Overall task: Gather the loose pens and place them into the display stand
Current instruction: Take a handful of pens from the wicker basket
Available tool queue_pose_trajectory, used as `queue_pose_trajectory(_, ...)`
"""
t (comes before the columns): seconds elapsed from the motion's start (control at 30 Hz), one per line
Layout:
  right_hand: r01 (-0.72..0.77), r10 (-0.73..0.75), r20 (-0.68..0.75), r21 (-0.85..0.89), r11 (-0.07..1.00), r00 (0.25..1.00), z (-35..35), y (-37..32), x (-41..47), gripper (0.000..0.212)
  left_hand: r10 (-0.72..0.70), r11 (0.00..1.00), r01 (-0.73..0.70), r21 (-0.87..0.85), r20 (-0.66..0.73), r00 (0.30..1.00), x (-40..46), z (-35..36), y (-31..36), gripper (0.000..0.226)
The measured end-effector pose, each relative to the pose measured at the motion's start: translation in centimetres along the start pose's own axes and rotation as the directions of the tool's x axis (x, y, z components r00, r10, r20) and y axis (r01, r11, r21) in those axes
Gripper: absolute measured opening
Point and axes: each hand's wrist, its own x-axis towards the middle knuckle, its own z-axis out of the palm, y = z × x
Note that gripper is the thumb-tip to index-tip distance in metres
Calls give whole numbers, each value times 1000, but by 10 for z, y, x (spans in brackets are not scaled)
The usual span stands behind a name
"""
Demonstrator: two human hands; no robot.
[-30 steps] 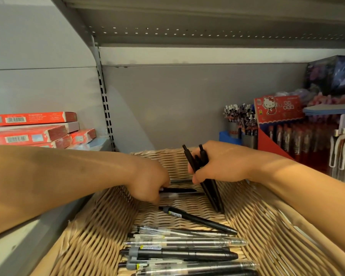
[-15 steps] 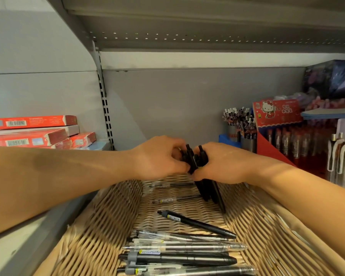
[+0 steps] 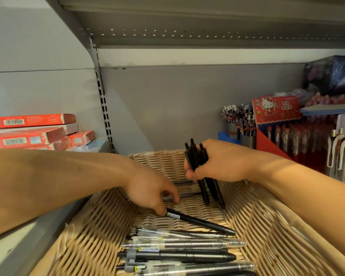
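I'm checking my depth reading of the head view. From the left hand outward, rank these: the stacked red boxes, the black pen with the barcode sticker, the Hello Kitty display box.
1. Black pen with the barcode sticker, at the left hand's fingertips, in the basket.
2. Stacked red boxes, far left on the shelf.
3. Hello Kitty display box, back right.

Very little print here can actually be read. The red display box [image 3: 276,109] at the right carries a white cartoon cat face and some pale characters, too small to make out. The red cartons [image 3: 31,121] stacked on the left shelf show white barcode labels (bars only, no digits legible). The black pen [image 3: 199,221] lying in the wicker basket [image 3: 267,232] has a small barcode sticker near its clip end, unreadable. A blue holder [image 3: 226,135] bears blurred red lettering.
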Motion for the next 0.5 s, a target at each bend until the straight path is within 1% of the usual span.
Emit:
queue_pose_trajectory(0.17,16,-13,56,-67,998,998,2,-1,-1,11,1,995,2,99,-35,999,2,-1,-2,47)
queue_pose_trajectory(0.27,22,-20,57,-41,999,998,1,-1,-2,11,16,987,-8,158,-50,999,1,-1,-3,39)
queue_pose_trajectory(0.37,25,-24,33,-25,999,999,0,0,-1,21,27,983,-20,181,-36,999,1,0,-5,27)
queue_pose_trajectory(0.43,21,-21,2,-1,1000,1000,0,1,-1,21,31,984,-13,180,-99,995,1,0,-6,23)
queue_pose_trajectory(0.5,24,-23,-22,22,999,999,0,1,0,13,32,994,-4,107,-261,965,2,-1,-7,22)
